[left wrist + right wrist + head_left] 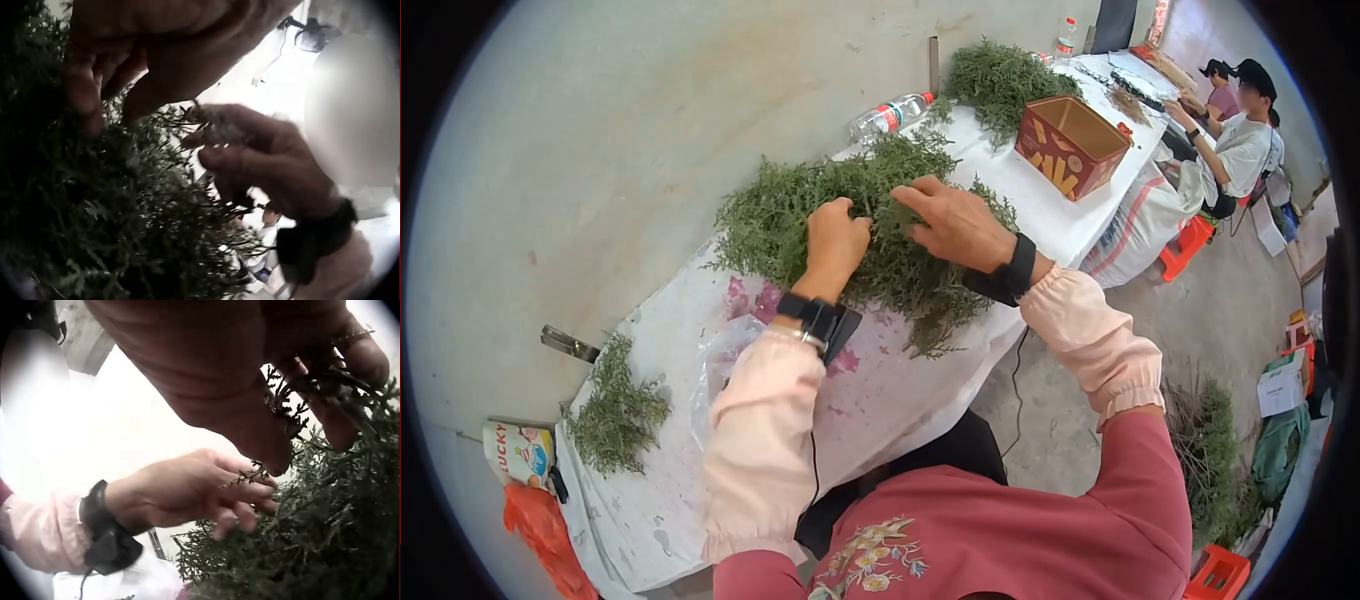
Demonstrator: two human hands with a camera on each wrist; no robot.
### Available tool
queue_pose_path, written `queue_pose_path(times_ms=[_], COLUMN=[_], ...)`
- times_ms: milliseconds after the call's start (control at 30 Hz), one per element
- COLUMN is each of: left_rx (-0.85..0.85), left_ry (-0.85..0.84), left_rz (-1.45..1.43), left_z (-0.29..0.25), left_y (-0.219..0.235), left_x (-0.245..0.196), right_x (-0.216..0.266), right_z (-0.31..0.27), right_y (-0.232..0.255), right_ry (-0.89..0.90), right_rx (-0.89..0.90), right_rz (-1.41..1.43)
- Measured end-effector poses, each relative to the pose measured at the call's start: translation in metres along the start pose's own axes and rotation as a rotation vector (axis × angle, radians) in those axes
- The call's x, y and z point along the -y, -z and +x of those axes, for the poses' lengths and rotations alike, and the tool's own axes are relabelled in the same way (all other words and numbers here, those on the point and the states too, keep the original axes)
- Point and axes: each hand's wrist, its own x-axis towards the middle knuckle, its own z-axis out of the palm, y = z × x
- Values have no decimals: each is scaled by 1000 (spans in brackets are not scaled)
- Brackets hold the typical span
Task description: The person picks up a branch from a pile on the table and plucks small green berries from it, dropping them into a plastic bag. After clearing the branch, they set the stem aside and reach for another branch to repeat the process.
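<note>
A large heap of green, scaly-leaved sprigs (785, 215) lies on the white-covered table. The left hand (837, 242) is at its near side, fingers bent into the foliage; in the left wrist view this hand (156, 50) has its fingertips among dark sprigs, partly hidden. Just to the right, the right hand (962, 225) holds sprigs above the heap. The right wrist view shows a small sprig (284, 394) between the thumb and fingers of the right hand (219, 369), with the left hand (181, 490) close beside the foliage (300, 544).
Behind the heap are a plastic bottle (890, 118), another green pile (1010, 85) and a red box (1072, 150). A smaller bunch (615, 410) and a clear plastic bag (725, 365) lie at left. People (1245, 145) sit farther along the table; branches (1210, 450) lie on the floor.
</note>
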Motion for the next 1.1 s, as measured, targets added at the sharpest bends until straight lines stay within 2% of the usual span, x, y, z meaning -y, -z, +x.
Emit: queue_pose_path(times_ms=[33,133,267,300,367,400,433,500,533,600,633,733,767,833,867,900,967,1033,1100], left_rx=[-3,10,38,33,7,-5,-9,-121,-137,30,-4,65,15,-12,-22,-58,-97,-140,-163], left_ry=[1,134,133,141,26,-27,-11,-232,-212,-3,23,382,402,496,536,553,587,598,580], left_rz=[10,313,366,377,408,420,428,363,372,-127,-116,-658,-649,-879,-999,-993,-1134,-1196,-1255], left_z=[5,11,9,8,-2,-10,-21,-45,-58,-87,-100,-139,-150,-174,-188,-203,-228,-252,-276], left_y=[-3,-10,-15,-13,-6,0,8,27,37,60,73,114,126,145,152,158,170,182,195], left_x=[-7,-34,-37,-38,-36,-38,-41,-46,-46,-43,-42,-38,-33,-23,-18,-13,-2,9,22], right_x=[0,0,-6,-10,-16,-23,-34,-51,-60,-68,-69,-77,-77,-80,-81,-75,-46,-10,-4], right_z=[4,16,32,37,46,50,53,57,57,56,55,45,43,41,41,39,30,9,-22], right_y=[0,-1,-4,-4,-9,-15,-24,-37,-41,-44,-44,-43,-39,-29,-19,-6,21,46,34], right_ry=[-14,-39,50,131,293,304,341,403,408,387,363,373,355,316,343,361,365,208,216], right_rx=[35,108,125,123,120,124,132,136,158,226,270,337,357,358,321,288,199,181,77], right_rz=[-5,0,-86,-142,-249,-235,-283,-325,-336,-355,-365,-393,-365,-240,-111,18,292,311,224])
